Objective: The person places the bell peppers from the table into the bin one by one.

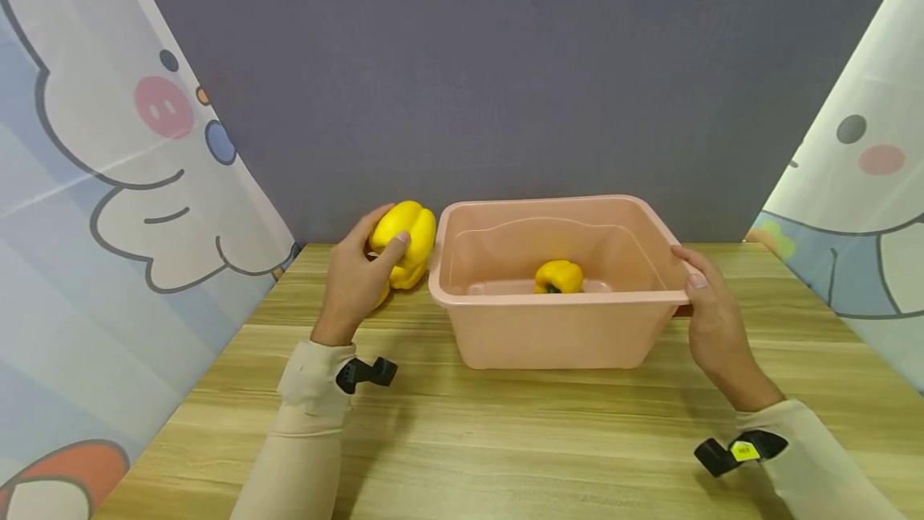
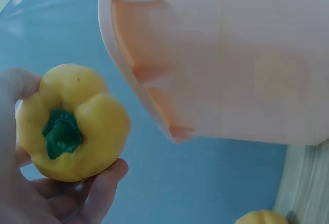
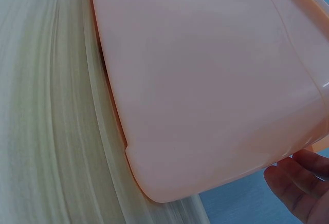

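Left hand (image 1: 354, 283) fingers clamped on yellow pepper (image 1: 406, 241) beside pink tub (image 1: 556, 335), not yet in. Second pepper (image 1: 557, 277) already inside. Right hand (image 1: 715, 319) fingers gripping tub rim.

A staged recording booth: cartoon-printed white curtains (image 1: 108, 183) flank a plain grey backdrop wall (image 1: 505, 62) behind a pale wood-grain worktop (image 1: 541, 424).

Light wooden desk (image 1: 549, 424), grain running side to side, far edge meeting a plain grey-violet wall (image 1: 505, 62). Flanked by pale cartoon curtains: left curtain (image 1: 94, 207) with a pink-cheeked white figure, hanging past the desk's left edge; right curtain (image 1: 859, 183) likewise at the far right corner. Soft, even lighting.
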`<state>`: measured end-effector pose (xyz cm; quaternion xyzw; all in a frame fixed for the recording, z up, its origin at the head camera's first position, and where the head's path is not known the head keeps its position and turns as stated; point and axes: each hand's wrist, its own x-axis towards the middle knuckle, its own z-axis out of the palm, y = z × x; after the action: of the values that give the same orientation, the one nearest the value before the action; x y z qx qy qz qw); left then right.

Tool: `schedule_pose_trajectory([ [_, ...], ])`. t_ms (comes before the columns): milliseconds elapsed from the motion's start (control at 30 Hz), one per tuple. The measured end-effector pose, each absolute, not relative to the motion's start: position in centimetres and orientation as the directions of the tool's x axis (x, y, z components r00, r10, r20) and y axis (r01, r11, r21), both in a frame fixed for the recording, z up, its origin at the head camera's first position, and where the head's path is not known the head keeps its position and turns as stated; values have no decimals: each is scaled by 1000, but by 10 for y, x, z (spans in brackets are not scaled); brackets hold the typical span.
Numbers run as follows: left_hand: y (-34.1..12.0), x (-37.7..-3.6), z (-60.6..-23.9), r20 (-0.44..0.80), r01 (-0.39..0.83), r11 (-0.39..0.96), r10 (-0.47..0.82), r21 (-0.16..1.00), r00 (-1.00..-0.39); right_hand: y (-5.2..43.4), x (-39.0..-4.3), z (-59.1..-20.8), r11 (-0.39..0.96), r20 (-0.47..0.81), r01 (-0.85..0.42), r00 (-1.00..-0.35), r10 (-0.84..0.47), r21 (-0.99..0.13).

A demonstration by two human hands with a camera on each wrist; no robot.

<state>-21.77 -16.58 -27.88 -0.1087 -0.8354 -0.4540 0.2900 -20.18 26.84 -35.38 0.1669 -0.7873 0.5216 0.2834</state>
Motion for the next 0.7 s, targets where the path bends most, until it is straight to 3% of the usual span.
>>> schedule_pose_trajectory([
  [700, -152, -213, -274, 624, 560, 462, 18, 688, -781, 268, -203, -354, 376, 623, -568, -781, 34, -732],
])
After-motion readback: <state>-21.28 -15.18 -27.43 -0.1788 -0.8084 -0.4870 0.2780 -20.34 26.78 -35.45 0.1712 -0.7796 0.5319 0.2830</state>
